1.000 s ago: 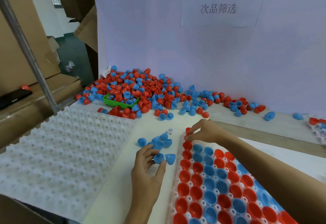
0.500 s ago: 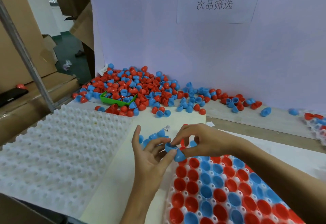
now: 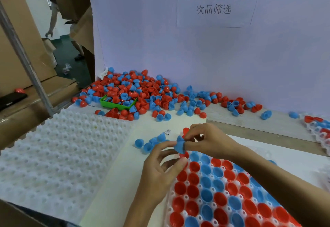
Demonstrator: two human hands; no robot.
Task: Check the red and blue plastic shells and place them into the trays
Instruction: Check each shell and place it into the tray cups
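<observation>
Just above the near tray's top-left corner, both hands are meeting on one blue shell [image 3: 179, 145] — the right hand [image 3: 208, 141] is pinching its upper part between thumb and fingertips, while the left hand [image 3: 161, 168] is touching it from the left with a fingertip, its other fingers loosely curled beneath with nothing in them that I can make out. Under them the filled tray [image 3: 171, 195] is lying with red and blue shells sitting open side up in its pockets. A few loose blue shells [image 3: 148, 144] are lying on the cream board [image 3: 114, 183] just left of the hands. Farther back, a big pile of red and blue shells [image 3: 142, 92] is spreading along the white backdrop, partly burying a green bin [image 3: 114, 104]. An empty white tray [image 3: 53, 155] is sitting at the left — bumps up, nothing on it.
</observation>
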